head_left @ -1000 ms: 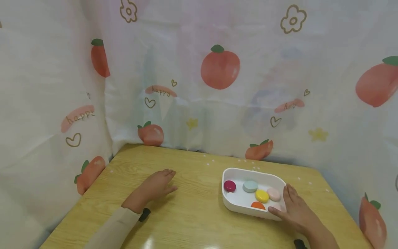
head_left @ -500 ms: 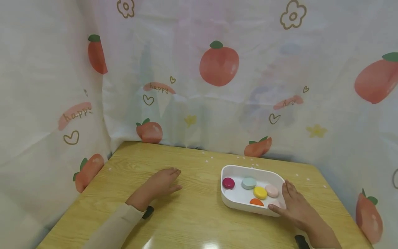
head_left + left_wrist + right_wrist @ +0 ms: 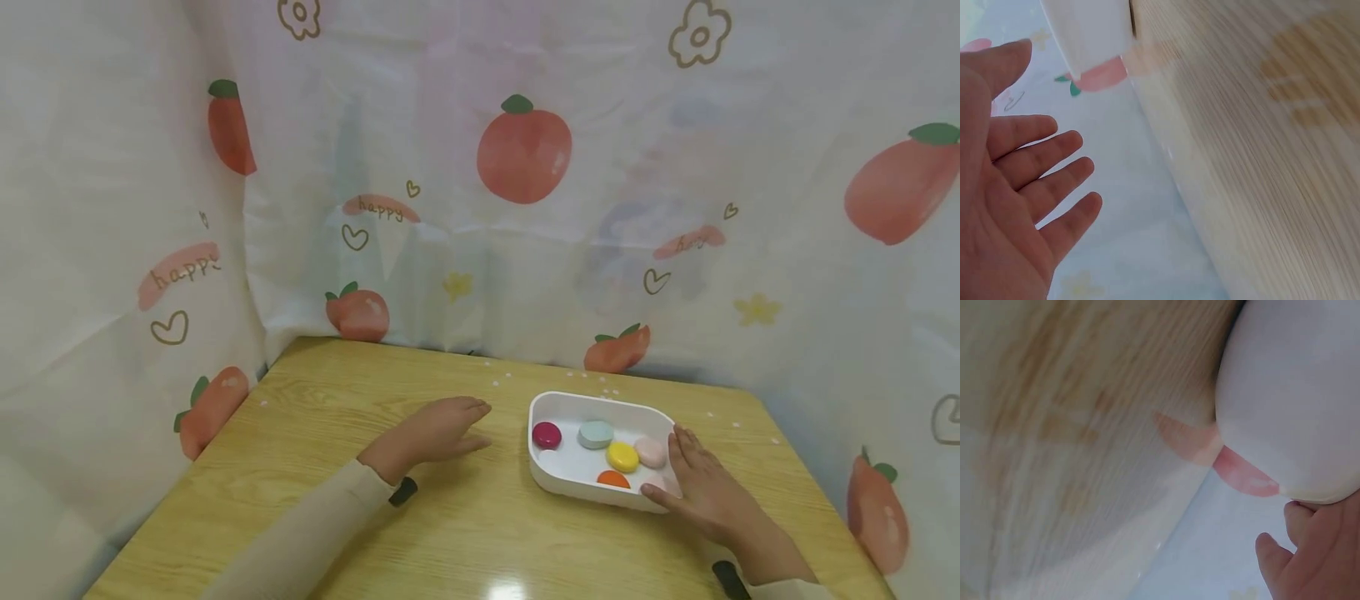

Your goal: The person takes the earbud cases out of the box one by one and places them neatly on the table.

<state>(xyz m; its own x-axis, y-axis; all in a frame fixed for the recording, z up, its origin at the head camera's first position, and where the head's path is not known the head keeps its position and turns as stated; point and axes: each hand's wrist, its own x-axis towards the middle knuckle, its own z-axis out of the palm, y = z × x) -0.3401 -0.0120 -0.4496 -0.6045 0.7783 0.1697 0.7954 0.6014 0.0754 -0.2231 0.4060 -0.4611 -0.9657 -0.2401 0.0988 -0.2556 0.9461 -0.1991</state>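
Note:
A white rectangular tray (image 3: 585, 493) with rounded corners sits on the table, right of centre. Inside lie smooth rounded pieces: a dark magenta one (image 3: 547, 435), a pale blue one (image 3: 596, 433), a yellow one (image 3: 622, 457), an orange one (image 3: 613, 479) partly behind the near wall, and pale pink ones (image 3: 649, 452). My right hand (image 3: 708, 492) rests against the tray's right end, fingers extended along it, thumb at the near rim. To the left of the tray, apart from it, my left hand (image 3: 438, 429) hovers with straight fingers and holds nothing.
The wooden table (image 3: 337, 392) has small white flecks near its back edge. A white curtain (image 3: 480, 250) printed with peaches encloses the back and sides. Dark straps (image 3: 403, 492) show at both wrists.
My left hand has moved right, toward the tray's left end. The right hand stays at the tray's right end. The head view has shifted slightly.

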